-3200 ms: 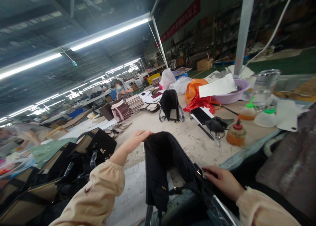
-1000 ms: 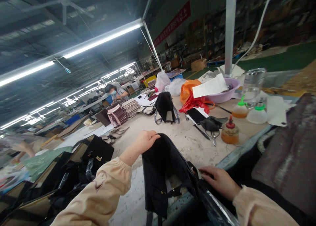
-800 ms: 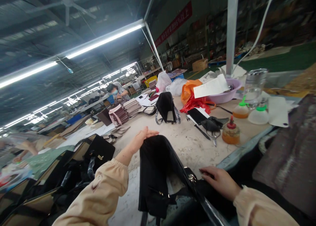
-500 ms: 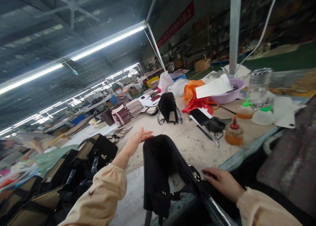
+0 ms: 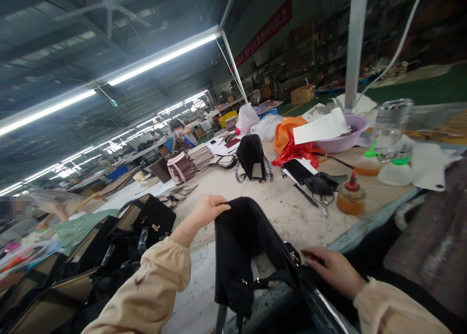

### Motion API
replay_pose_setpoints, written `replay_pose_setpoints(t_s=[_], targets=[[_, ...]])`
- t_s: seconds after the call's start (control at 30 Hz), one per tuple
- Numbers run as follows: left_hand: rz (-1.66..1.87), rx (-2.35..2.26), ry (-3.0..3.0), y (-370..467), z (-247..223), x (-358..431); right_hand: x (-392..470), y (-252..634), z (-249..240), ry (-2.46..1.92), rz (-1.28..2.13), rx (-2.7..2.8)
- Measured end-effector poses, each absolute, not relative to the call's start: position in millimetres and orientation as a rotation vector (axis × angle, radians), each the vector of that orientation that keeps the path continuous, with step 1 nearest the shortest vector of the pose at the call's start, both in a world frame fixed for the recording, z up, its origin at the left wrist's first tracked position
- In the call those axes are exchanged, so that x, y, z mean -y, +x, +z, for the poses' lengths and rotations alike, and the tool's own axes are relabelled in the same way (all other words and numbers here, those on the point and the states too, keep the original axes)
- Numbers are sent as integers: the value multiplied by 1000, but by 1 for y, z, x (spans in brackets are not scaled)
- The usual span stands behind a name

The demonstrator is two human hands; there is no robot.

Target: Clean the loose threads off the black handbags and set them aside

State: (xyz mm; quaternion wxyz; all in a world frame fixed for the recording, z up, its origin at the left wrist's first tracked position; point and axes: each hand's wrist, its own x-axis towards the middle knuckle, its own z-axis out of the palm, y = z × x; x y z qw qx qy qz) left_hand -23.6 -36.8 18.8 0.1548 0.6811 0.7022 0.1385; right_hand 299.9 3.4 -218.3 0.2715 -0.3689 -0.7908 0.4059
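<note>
Drawn in from their earlier spread, fingers of the left hand (image 5: 205,212) now pinch the upper-left corner of the black bag (image 5: 232,262), lower centre, its long side slanting toward the curled right hand (image 5: 333,270), whose grip cannot be told.

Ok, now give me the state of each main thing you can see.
Near black bag, open
Left hand, gripping that bag's edge
Right hand, beside it, contact unclear
Far black bag, open
Red-topped bottle, upright, part full
Clear jar, lidded
Tube lights, lit
Ceiling fan, turning or not unclear
</note>
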Motion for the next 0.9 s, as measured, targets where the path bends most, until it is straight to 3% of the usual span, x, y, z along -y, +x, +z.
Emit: replay_pose_setpoints(t_s=[0.6, 0.9], targets=[[227, -2144, 1748, -22, 26, 35, -1, 300, -216, -978, 1063, 2092], [658, -2050, 1490, -57, 25, 80, 10, 301, -208, -1018, 1123, 1956]])
